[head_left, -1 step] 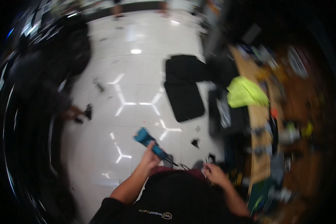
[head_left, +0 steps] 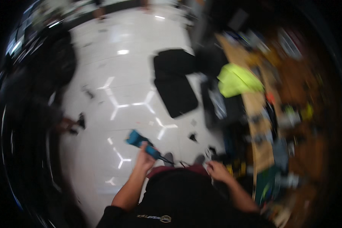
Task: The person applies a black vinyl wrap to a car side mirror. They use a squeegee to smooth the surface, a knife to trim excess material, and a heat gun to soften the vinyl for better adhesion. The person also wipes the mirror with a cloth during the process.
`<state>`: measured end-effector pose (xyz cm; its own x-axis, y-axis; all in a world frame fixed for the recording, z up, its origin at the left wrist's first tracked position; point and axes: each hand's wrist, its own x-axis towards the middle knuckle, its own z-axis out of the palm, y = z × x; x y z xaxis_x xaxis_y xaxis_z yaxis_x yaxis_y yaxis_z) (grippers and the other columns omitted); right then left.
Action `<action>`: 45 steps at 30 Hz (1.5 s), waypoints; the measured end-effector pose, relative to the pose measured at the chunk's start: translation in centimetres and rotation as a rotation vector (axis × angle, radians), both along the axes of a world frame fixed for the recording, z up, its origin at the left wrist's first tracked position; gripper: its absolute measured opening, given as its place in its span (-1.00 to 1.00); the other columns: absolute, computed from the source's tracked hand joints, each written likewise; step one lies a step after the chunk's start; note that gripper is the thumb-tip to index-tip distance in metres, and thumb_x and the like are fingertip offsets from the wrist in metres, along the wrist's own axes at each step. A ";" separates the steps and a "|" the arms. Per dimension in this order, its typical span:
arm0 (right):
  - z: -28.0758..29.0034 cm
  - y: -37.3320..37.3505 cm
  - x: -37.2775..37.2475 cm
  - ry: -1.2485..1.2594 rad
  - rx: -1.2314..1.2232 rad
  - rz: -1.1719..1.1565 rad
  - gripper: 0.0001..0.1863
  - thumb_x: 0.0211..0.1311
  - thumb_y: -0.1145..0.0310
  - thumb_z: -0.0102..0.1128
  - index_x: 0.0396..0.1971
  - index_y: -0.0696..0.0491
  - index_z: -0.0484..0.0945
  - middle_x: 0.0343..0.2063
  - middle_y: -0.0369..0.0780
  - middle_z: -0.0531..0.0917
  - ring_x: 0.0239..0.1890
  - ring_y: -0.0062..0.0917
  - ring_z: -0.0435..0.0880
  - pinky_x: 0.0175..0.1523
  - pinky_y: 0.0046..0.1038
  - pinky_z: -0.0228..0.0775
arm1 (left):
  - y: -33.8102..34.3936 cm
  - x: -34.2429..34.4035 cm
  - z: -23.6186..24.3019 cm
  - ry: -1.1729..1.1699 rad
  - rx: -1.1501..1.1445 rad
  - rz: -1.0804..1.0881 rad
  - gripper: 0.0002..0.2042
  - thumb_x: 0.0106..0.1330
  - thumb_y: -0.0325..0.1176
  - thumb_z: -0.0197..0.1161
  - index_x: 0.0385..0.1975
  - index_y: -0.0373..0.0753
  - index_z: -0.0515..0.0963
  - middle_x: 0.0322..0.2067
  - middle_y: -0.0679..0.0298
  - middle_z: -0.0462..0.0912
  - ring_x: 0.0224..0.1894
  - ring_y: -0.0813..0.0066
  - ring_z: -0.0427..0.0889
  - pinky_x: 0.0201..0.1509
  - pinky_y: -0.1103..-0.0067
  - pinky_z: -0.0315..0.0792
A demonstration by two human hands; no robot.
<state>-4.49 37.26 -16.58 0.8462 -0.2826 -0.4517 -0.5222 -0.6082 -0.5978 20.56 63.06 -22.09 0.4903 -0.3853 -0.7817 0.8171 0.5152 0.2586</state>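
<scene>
My left hand is wrapped round the slim body of a teal power tool, held up in front of me at waist height. Its wider head points away to the far left. A black cord trails from its rear end toward my middle, where I lose sight of it. My right hand hangs low by my right side with curled fingers. Blur hides whether anything sits between them. Both of my feet show on the floor beyond my waist.
Black mats lie on the glossy floor ahead. Along the right runs a cluttered wooden bench with a bright yellow cloth over its edge. A dark car stands at left, a person's lower leg and shoe beside it.
The whole view has swung slightly, so the mats, bench and cloth appear further left and higher. My left hand still grips the tool.
</scene>
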 end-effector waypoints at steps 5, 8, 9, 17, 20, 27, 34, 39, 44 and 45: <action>0.5 1.5 -10.6 0.635 0.072 0.050 -0.68 0.11 0.33 0.12 -0.15 0.15 0.58 -0.20 0.03 0.65 -0.09 -0.12 0.62 -0.01 -0.20 0.44 | 1.4 1.4 1.0 0.068 -0.031 -0.024 -0.66 0.31 -0.03 0.20 -0.21 -0.21 0.44 -0.41 0.21 0.57 -0.36 0.35 0.59 -0.15 0.46 0.53; -5.4 6.9 -19.6 0.563 0.259 0.051 -0.65 0.13 0.33 0.15 -0.08 0.12 0.57 -0.18 0.02 0.65 -0.07 -0.16 0.62 -0.01 -0.25 0.44 | 0.1 1.9 0.7 0.036 -0.076 -0.107 -0.67 0.31 -0.03 0.18 -0.17 -0.17 0.44 -0.37 0.22 0.56 -0.32 0.37 0.59 -0.11 0.42 0.53; -8.1 9.1 -22.4 0.403 0.363 0.015 -0.65 0.13 0.33 0.16 -0.08 0.12 0.58 -0.17 0.01 0.65 -0.08 -0.16 0.62 -0.01 -0.25 0.44 | 0.1 2.4 -0.3 0.050 -0.042 -0.126 -0.67 0.31 -0.03 0.18 -0.17 -0.16 0.44 -0.35 0.23 0.56 -0.31 0.37 0.59 -0.11 0.40 0.52; -10.8 13.7 -24.5 0.520 0.344 -0.158 -0.75 0.13 0.36 0.14 -0.23 0.15 0.64 -0.23 0.01 0.66 -0.18 -0.16 0.65 -0.12 -0.23 0.46 | -4.6 3.4 0.5 0.061 -0.016 -0.307 -0.61 0.33 0.02 0.16 -0.18 -0.24 0.43 -0.37 0.23 0.57 -0.32 0.39 0.61 -0.13 0.47 0.56; -13.4 15.3 -26.3 0.441 0.377 -0.122 -0.76 0.09 0.38 0.17 -0.28 0.16 0.64 -0.26 0.02 0.66 -0.21 -0.14 0.66 -0.17 -0.22 0.46 | -6.2 3.4 0.6 0.069 0.014 -0.346 -0.59 0.32 0.02 0.18 -0.14 -0.25 0.43 -0.39 0.21 0.56 -0.34 0.40 0.59 -0.18 0.50 0.54; -7.3 14.2 -24.5 0.319 0.369 -0.138 -0.75 0.06 0.43 0.13 -0.23 0.13 0.63 -0.25 0.04 0.65 -0.17 -0.09 0.64 -0.13 -0.21 0.46 | -7.3 1.9 1.7 0.055 -0.014 -0.382 -0.60 0.34 0.00 0.16 -0.22 -0.29 0.40 -0.41 0.22 0.54 -0.34 0.39 0.58 -0.14 0.50 0.54; 2.3 11.2 -19.5 0.739 0.400 -0.092 -0.67 0.08 0.39 0.16 -0.15 0.19 0.60 -0.16 0.07 0.63 -0.07 -0.15 0.63 -0.02 -0.27 0.44 | -5.3 1.4 2.1 0.053 0.034 -0.342 -0.57 0.34 -0.01 0.16 -0.02 -0.23 0.37 -0.34 0.24 0.54 -0.34 0.47 0.59 -0.16 0.50 0.56; 4.1 10.5 -19.1 0.726 0.418 -0.150 -0.70 0.10 0.50 0.00 -0.18 0.16 0.61 -0.17 0.07 0.63 -0.09 -0.12 0.63 0.00 -0.23 0.45 | -3.8 1.4 1.8 0.082 0.050 -0.283 -0.58 0.33 -0.03 0.18 -0.03 -0.23 0.36 -0.36 0.22 0.53 -0.34 0.44 0.60 -0.17 0.51 0.56; 5.1 9.0 -18.4 0.644 0.430 -0.145 -0.71 0.05 0.51 0.01 -0.23 0.21 0.62 -0.19 0.10 0.63 -0.11 -0.10 0.63 0.00 -0.23 0.45 | -2.2 0.8 1.9 0.081 0.077 -0.273 -0.58 0.31 -0.02 0.20 -0.07 -0.24 0.37 -0.39 0.22 0.52 -0.33 0.42 0.58 -0.15 0.49 0.55; 5.0 8.8 -18.4 0.647 0.424 -0.142 -0.72 0.04 0.51 0.01 -0.24 0.22 0.62 -0.20 0.10 0.63 -0.11 -0.09 0.63 0.00 -0.23 0.45 | -2.0 0.6 1.9 0.086 0.092 -0.257 -0.58 0.31 -0.01 0.21 -0.08 -0.24 0.37 -0.40 0.22 0.52 -0.34 0.41 0.57 -0.15 0.49 0.55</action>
